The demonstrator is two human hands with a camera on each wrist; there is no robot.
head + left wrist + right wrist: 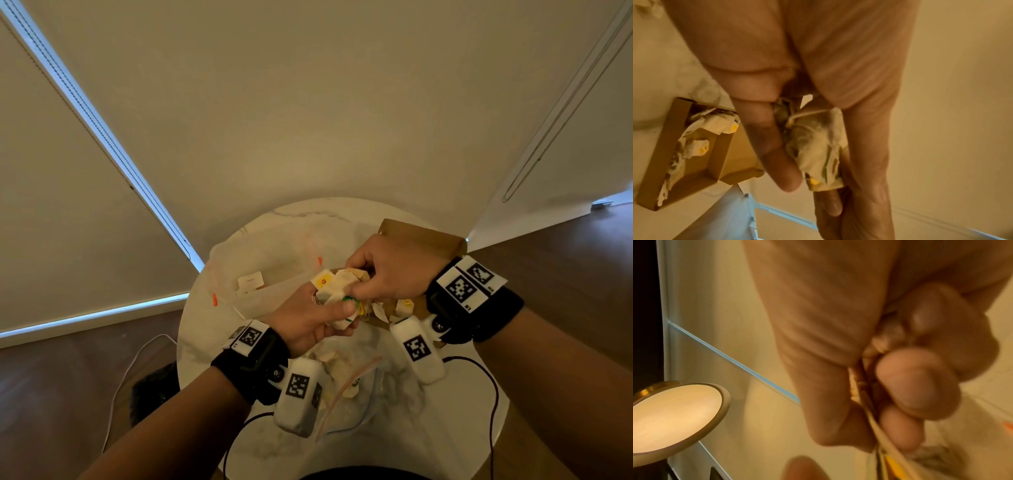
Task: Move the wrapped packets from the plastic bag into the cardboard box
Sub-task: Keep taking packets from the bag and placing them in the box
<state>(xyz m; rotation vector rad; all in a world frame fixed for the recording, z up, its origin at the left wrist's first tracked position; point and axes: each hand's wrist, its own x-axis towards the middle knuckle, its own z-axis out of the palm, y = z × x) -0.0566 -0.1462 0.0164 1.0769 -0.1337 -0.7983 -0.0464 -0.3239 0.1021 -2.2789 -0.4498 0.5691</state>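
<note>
Nearest, a clear plastic bag (346, 394) with packets in it is lying on the round desk (455, 421). Above it, the left hand (305, 318) is gripping a bundle of wrapped packets (337, 294) while the right hand (387, 270) is pinching its far end. Farther right, the cardboard box (428, 240) is already holding some. The step looks like a mid-transfer handover; next, the bundle needs carrying over the box and letting go.

I see the table (462, 428): cardboard box (424, 240) far right, plastic bag (346, 404) nearest, another bag (260, 274) far left.
</note>
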